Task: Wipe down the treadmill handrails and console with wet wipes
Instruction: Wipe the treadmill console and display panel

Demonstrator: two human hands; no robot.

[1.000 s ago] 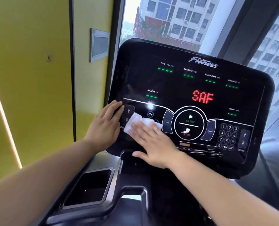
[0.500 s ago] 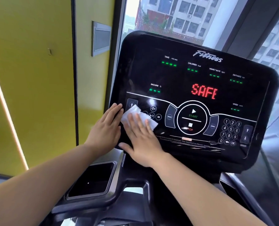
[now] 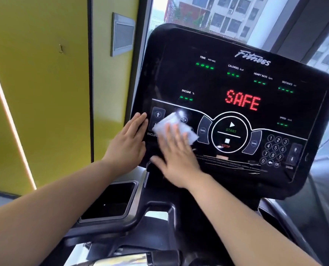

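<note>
The black treadmill console (image 3: 236,79) fills the upper right and shows SAFE in red. A white wet wipe (image 3: 171,123) lies flat against its lower left, over the volume buttons beside the incline keys. My right hand (image 3: 176,156) presses the wipe onto the panel with straight, spread fingers and is blurred by motion. My left hand (image 3: 128,144) rests flat with straight fingers on the console's left edge, just left of the incline arrows.
A black cup-holder recess (image 3: 109,202) sits below the left hand on the grey frame. A yellow wall (image 3: 44,93) with a small grey panel (image 3: 123,34) stands to the left. Windows with buildings lie behind the console. A start/stop ring and number keypad (image 3: 276,150) occupy the console's lower right.
The right hand has slid the wipe across the lower-left panel, now slightly up and right. The left hand shifted a little off the incline keys toward the edge. The display filled in from SAF to SAFE.
</note>
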